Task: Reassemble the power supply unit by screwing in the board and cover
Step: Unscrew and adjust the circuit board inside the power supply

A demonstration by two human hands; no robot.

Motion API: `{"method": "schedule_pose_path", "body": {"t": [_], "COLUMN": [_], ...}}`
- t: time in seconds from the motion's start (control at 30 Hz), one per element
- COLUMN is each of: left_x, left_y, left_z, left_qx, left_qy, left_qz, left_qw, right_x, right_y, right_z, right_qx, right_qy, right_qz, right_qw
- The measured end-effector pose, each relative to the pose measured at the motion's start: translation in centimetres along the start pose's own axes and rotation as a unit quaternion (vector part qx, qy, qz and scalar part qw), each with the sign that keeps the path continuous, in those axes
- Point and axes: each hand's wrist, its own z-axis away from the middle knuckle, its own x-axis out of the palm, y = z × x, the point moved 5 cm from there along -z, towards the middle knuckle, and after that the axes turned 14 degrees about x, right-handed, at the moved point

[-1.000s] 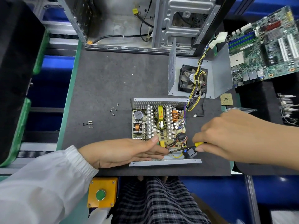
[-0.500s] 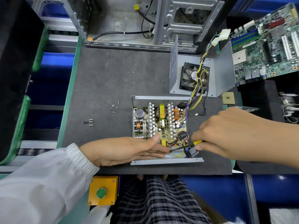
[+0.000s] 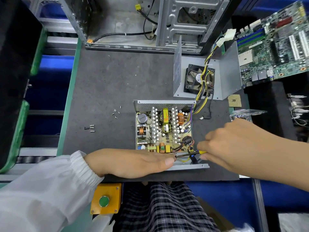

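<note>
The open power supply case (image 3: pixel 164 103) sits mid-mat with its circuit board (image 3: pixel 164 129) inside, coils and heat sinks facing up. My right hand (image 3: pixel 232 144) grips a yellow-handled screwdriver (image 3: pixel 189 154), its dark shaft lying low across the board's near edge, tip pointing left. My left hand (image 3: pixel 132 162) lies flat along the case's near side, fingers straight, fingertips by the screwdriver tip. The grey cover (image 3: pixel 225 81) with the black fan (image 3: pixel 199 81) lies behind the case, joined by yellow and black wires. Loose screws lie in two small groups (image 3: pixel 117 112) (image 3: pixel 90 128) to the left.
An empty computer chassis (image 3: pixel 150 22) stands at the back of the dark mat (image 3: pixel 103 84). A green motherboard (image 3: pixel 274 42) lies at the right, a CPU chip (image 3: pixel 234 100) beside it. An orange box with a green button (image 3: pixel 105 199) sits at the near edge.
Both hands stay at the board's near edge. The screwdriver has barely shifted; the camera has tipped slightly, so the scene sits a little lower in frame.
</note>
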Motion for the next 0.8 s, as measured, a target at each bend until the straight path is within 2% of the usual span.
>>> {"method": "schedule_pose_path", "body": {"t": [0.1,0.2,0.37,0.5,0.8], "left_x": [0.7,0.8,0.5,0.5,0.7], "left_y": [-0.3,-0.2,0.2,0.5,1.3], "left_z": [-0.3,-0.3,-0.7,-0.8,-1.2], "left_qx": [-0.004,0.000,0.004,-0.001,0.004], "left_qy": [-0.040,-0.054,-0.058,-0.068,-0.027], "left_qz": [-0.108,-0.145,-0.171,-0.143,-0.211], "left_qw": [0.993,0.988,0.984,0.987,0.977], "right_x": [-0.3,-0.4,-0.4,-0.3,0.1], "right_y": [-0.2,-0.3,-0.4,-0.4,-0.7], "right_z": [0.2,0.4,0.5,0.6,0.7], "right_qx": [0.008,0.016,0.025,0.036,0.059], "right_qy": [-0.001,-0.009,-0.018,-0.018,-0.043], "right_qz": [-0.007,-0.018,-0.021,-0.018,-0.005], "right_qw": [1.000,1.000,0.999,0.999,0.997]}}
